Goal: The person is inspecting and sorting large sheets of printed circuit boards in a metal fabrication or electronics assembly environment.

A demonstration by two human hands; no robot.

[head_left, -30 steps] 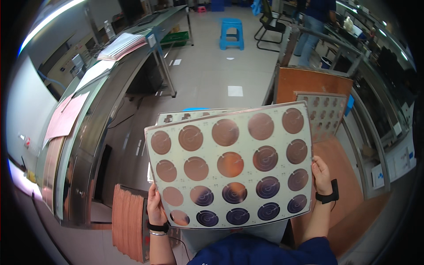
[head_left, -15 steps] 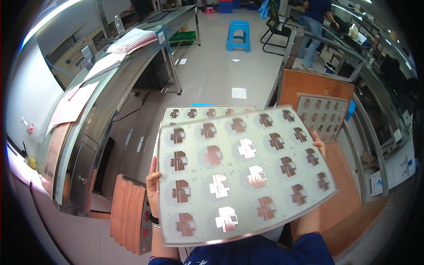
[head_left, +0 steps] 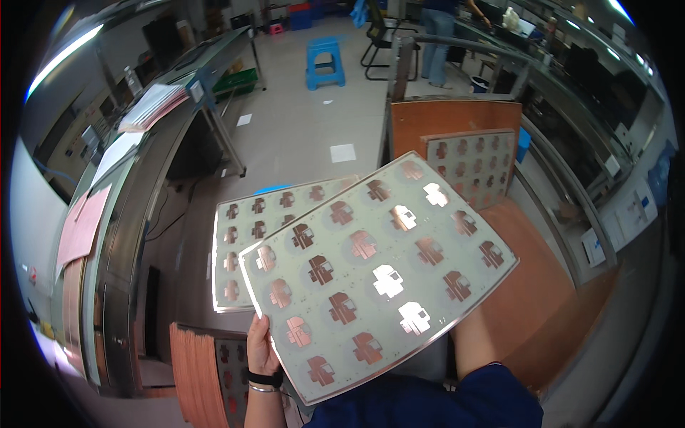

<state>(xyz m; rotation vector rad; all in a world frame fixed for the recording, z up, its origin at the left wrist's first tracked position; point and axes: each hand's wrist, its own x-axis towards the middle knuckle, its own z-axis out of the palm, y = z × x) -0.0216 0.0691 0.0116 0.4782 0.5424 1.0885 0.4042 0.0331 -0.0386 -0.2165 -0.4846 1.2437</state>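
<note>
A large pale grey-green circuit board panel (head_left: 371,214), with rows of copper-coloured pads, is tilted in front of me. My left hand (head_left: 262,346) grips its lower left edge, with the thumb on the near face. My right forearm (head_left: 477,339) goes up behind the panel's lower right edge, and the hand itself is hidden by the panel. Beyond the held panel lies a second, similar panel (head_left: 222,271), partly covered by it. Something blue (head_left: 273,189) shows at that panel's far edge.
A wooden-backed rack (head_left: 457,115) at the right holds more panels (head_left: 471,160) upright. A stack of panels (head_left: 193,371) stands at lower left. Along the left runs a workbench (head_left: 128,235) with papers (head_left: 153,107). Ahead are a blue stool (head_left: 325,64) and a standing person (head_left: 437,43).
The held panel has turned anticlockwise, its right side swinging up and its lower left corner down. My right fingers have gone out of sight behind it. The whole view has shifted rightward.
</note>
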